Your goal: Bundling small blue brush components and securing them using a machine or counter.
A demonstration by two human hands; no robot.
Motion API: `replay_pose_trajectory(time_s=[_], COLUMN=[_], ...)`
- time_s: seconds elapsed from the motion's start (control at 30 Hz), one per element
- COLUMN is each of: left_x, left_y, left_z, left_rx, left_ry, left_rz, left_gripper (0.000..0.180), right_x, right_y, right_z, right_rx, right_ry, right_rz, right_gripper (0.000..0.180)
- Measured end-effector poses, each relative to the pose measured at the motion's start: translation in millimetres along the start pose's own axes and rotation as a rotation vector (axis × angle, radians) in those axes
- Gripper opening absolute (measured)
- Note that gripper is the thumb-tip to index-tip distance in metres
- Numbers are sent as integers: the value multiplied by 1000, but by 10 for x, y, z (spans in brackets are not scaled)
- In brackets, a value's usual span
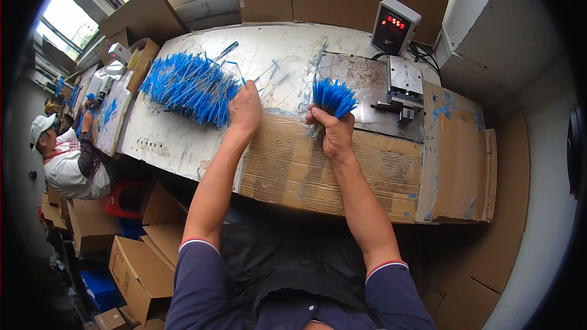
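My right hand is closed round an upright bunch of thin grey wires with blue ends, above a cardboard sheet on the bench. The blue ends fan out at the top of the fist. Beside the right edge of a large pile of the same blue-ended wires, my left hand has its fingers pinched together. A single blue-ended wire sticks up at its fingertips. A few loose wires lie on the pale bench top between the hands.
A small metal press or fixture stands on a steel plate at the right, below a box with a lit red display. Flattened cardboard lies at the bench's right end. At far left a co-worker sits by open cartons.
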State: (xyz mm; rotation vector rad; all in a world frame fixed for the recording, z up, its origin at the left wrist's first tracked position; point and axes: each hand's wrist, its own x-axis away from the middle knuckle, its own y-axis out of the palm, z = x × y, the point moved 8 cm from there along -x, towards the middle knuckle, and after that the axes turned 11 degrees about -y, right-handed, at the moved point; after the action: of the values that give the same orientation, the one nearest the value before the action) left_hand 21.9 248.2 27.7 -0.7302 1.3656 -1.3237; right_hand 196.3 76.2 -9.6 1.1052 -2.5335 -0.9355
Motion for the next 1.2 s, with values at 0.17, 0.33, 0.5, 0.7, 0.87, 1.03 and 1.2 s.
replay_pose_trajectory(time_s=[0.17,0.33,0.5,0.7,0.87,1.03,1.2], left_x=[149,368,544,496,413,382,111], left_y=[-550,-1119,-1029,-728,-741,-774,-442], left_z=[-79,119,477,675,748,824,440], left_rx=[244,383,721,863,828,854,949], left_ry=[111,253,262,142,233,255,-40], left_rz=[148,193,-215,-416,-519,-528,-544], left_gripper=[5,7,11,11,11,10,20], right_x=[-5,-20,55,75,56,3,-39], right_y=[55,89,217,236,228,197,157], right_z=[-9,-5,-157,-310,-420,-275,-96], right_rx=[50,132,511,648,766,429,80], right_ry=[-79,-180,-438,-544,-711,-374,-49], right_rz=[-54,-120,-234,-224,-207,-234,-184], right_gripper=[15,16,16,18,18,17,19])
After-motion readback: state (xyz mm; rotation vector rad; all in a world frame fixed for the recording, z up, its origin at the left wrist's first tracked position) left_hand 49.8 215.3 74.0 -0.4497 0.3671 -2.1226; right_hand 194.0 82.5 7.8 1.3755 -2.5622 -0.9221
